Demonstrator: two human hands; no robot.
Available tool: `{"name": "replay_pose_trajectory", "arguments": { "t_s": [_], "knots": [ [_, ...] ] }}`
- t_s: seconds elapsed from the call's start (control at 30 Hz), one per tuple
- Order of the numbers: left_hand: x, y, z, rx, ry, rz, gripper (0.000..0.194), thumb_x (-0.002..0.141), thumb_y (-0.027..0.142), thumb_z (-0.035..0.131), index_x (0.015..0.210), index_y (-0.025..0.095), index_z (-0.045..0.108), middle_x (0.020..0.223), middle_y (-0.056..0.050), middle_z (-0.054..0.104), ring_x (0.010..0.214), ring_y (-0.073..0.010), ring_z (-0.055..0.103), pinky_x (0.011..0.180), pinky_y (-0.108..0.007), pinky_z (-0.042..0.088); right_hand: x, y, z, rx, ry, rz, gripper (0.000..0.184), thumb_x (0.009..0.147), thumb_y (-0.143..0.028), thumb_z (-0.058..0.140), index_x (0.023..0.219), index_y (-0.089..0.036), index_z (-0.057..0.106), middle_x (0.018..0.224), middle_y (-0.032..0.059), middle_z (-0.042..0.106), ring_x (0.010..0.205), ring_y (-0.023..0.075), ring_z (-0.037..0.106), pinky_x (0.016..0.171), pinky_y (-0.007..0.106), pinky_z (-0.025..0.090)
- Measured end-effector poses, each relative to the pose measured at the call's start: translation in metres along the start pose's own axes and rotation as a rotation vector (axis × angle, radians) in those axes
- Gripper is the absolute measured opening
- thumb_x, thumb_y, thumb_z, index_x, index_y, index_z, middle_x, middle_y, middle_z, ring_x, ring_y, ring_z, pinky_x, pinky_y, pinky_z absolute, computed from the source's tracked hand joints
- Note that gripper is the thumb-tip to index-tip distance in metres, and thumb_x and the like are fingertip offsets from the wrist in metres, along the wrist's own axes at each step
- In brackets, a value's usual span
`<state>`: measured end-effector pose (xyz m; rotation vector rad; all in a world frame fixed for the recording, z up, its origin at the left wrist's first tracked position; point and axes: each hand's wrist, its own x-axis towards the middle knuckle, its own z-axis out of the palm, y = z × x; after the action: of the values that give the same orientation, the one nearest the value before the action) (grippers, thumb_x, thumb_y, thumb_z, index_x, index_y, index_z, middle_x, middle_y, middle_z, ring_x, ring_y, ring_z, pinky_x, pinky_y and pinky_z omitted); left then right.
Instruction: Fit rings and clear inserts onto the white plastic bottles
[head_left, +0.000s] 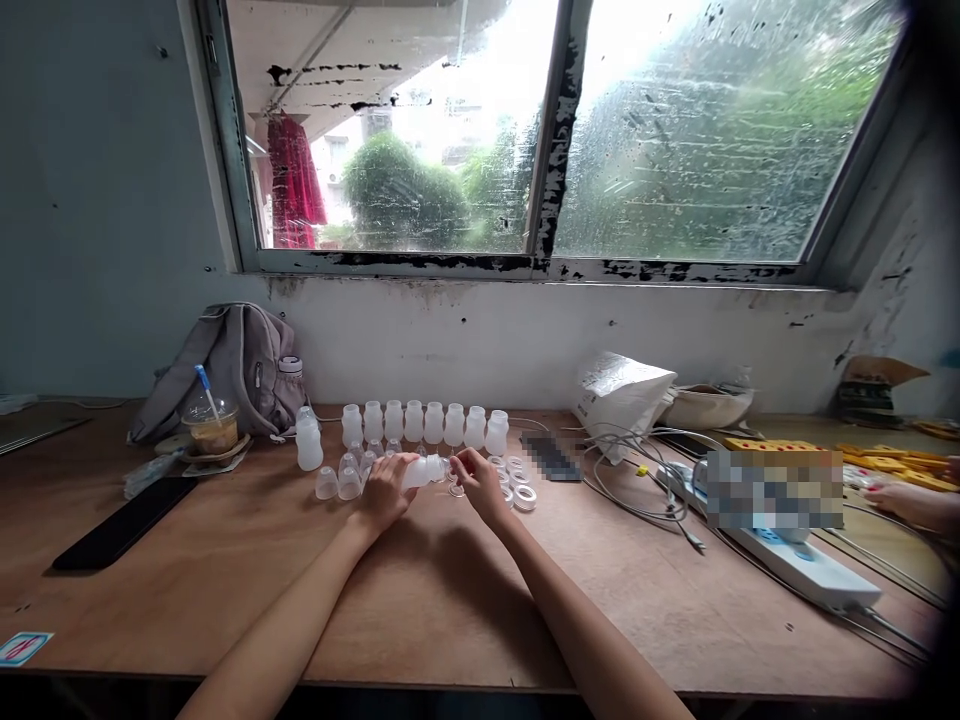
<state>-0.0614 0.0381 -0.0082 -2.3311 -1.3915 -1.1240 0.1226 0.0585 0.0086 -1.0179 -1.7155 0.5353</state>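
Note:
My left hand (388, 490) is wrapped round a frosted baby bottle (421, 472), tipped on its side with the mouth toward the right. At that mouth my right hand (478, 482) has its fingers pinched together; whatever they hold is too small to name. Just below the right fingertips is a clear ring (456, 490). White collar rings (525, 497) lie in a group to the right of my right hand. Clear domed caps (349, 484) stand by my left hand, which hides some of them. Behind is a row of several frosted bottles (414, 422), upright.
Another frosted bottle (308, 440) stands left of the row. Farther left are a drink cup (210, 428), a black slab (124, 525) and a grey backpack (244, 365). Cables, a power strip (817, 572) and a white bag (624, 395) occupy the right, where another person's hand (911, 500) shows.

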Motion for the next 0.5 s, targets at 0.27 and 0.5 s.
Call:
{"name": "replay_pose_trajectory", "arguments": {
  "t_s": [0.27, 0.5],
  "knots": [
    [0.0007, 0.0007, -0.0015, -0.041, -0.037, 0.027, 0.042, 0.070, 0.020, 0.054, 0.110, 0.024, 0.042, 0.107, -0.005, 0.054, 0.100, -0.0212, 0.047, 0.089, -0.038, 0.034, 0.0017, 0.0014, -0.0033, -0.103, -0.015, -0.022, 0.039, 0.078, -0.047, 0.039, 0.051, -0.018, 0.042, 0.045, -0.0030, 0.042, 0.045, 0.0093, 0.037, 0.045, 0.021, 0.027],
    [-0.0009, 0.0037, -0.0025, -0.056, -0.079, 0.063, 0.041, 0.070, 0.025, 0.054, 0.109, 0.022, 0.045, 0.104, -0.006, 0.055, 0.096, -0.0226, 0.049, 0.084, -0.037, 0.038, 0.0014, 0.0067, -0.0018, -0.079, -0.044, 0.008, 0.044, 0.079, -0.048, 0.035, 0.046, -0.018, 0.034, 0.045, -0.0034, 0.037, 0.044, 0.0090, 0.035, 0.044, 0.022, 0.025]
  ]
}}
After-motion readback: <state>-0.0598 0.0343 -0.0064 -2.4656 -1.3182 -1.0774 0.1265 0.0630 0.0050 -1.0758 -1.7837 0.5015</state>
